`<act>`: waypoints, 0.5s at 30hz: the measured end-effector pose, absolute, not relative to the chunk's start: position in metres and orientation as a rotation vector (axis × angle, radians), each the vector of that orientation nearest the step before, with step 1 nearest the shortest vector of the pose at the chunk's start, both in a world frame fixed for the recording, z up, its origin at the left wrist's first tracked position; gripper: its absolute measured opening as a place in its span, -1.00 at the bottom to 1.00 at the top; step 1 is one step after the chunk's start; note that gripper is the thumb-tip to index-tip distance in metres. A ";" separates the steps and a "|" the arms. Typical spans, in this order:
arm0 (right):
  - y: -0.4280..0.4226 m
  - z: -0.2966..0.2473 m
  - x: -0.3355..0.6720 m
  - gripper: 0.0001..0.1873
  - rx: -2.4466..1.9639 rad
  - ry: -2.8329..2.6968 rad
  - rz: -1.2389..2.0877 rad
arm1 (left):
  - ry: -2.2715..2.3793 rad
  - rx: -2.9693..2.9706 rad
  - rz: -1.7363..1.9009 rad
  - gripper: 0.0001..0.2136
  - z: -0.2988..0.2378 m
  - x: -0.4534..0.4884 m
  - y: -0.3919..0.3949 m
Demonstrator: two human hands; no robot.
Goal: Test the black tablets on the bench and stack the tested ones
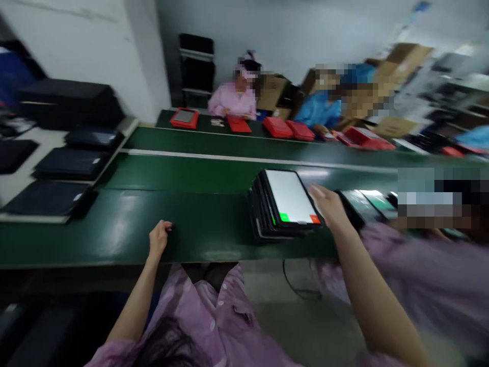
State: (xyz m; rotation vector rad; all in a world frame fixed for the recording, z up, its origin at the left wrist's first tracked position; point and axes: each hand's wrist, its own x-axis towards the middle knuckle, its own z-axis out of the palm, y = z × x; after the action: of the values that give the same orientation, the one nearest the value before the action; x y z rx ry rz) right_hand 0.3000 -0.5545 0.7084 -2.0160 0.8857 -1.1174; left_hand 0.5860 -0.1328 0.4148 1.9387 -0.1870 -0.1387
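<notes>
My left hand [159,239] rests at the near edge of the green table, fingers curled in, with nothing visible in it. To the right of it stands a stack of black tablets [260,219]. On top lies a tablet with a lit white screen [289,196], with a green patch and a red patch at its lower corners. My right hand [329,206], somewhat blurred, is close along the right side of that top tablet with its fingers stretched out. Whether the fingers touch its edge is hard to make out.
Black tablets or cases [71,162] sit in piles on a pale side table at left. Across the green table [183,171], co-workers [235,99] sit by red sleeves [277,127]. Another person in a pink smock [412,265] sits close on my right, beside more tablets [362,206].
</notes>
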 end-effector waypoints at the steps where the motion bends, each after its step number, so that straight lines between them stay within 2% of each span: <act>1: -0.546 0.712 0.307 -0.62 -2.076 0.894 -1.077 | -0.183 1.899 -0.134 -0.39 0.415 0.579 -0.131; 3: -0.515 0.708 0.328 -0.57 -2.158 0.760 -1.155 | -0.177 1.835 -0.115 -0.39 0.415 0.564 -0.128; 5: -0.471 0.683 0.356 -0.64 -2.171 0.597 -1.095 | -0.145 1.788 -0.099 -0.37 0.413 0.549 -0.127; 9: -0.351 0.587 0.429 -0.64 -2.022 -0.019 -0.467 | -0.079 1.657 -0.181 -0.32 0.403 0.526 -0.115; 12: -0.257 0.513 0.465 -0.62 -1.881 -0.224 -0.111 | 0.038 1.528 -0.261 -0.27 0.388 0.498 -0.082; 15: -0.190 0.457 0.469 -0.60 -1.797 -0.354 0.180 | 0.431 1.440 -0.230 -0.26 0.372 0.445 -0.028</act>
State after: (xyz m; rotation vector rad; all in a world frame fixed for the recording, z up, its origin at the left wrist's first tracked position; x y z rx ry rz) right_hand 0.4686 -0.1903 0.4571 -1.7966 -0.3537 0.1800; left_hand 0.4454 -0.0284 0.3722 1.4403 0.4314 -0.2300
